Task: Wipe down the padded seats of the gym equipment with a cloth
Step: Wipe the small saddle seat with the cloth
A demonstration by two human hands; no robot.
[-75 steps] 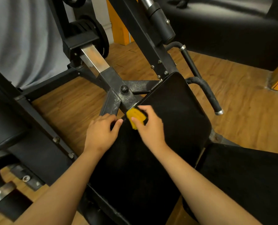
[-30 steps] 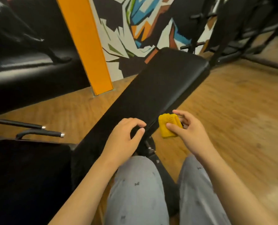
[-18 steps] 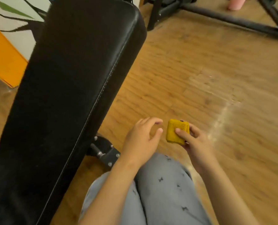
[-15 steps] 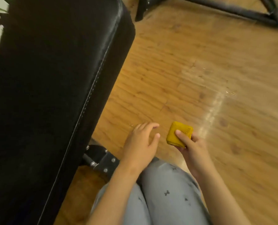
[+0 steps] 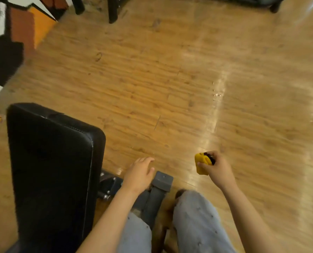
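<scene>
Far left, top corner: wall mural [image 5: 4, 33] in white, black, rust and orange blocks, blurred. Below it, left of centre: black padded seat [image 5: 49, 170], long pad running from the bottom edge up to a rounded end, with a stitched seam along its right side; the surface looks matte and nothing lies on it. Just right of the pad's lower part: dark metal bracket [image 5: 110, 185] with several bolt heads, partly behind the forearm. Left hand [image 5: 139, 175]: fingers loosely extended and relaxed, palm down, nothing in it; it sits beside the pad over the bracket and the grey frame tube [image 5: 158, 192]. Contact with the tube: cannot tell. The tube has a flat square end cap and runs down between the person's legs in pale grey trousers [image 5: 194, 221], which carry a small dark print. Top centre: two dark equipment legs [image 5: 112, 10] standing on the wooden floor [image 5: 170, 79], which has a bright glare streak running down it right of centre. Right of the left hand and well apart from the pad: yellow cloth [image 5: 201, 164], folded into a small wad and held in the air above the floor. Right hand [image 5: 217, 168]: fingers curled around the cloth, thumb pressed across its front. There is a dark patch at the cloth's upper edge by the fingers; I cannot tell what it is. Top right corner: a dark equipment base [image 5: 261, 2], cut off by the frame edge.
</scene>
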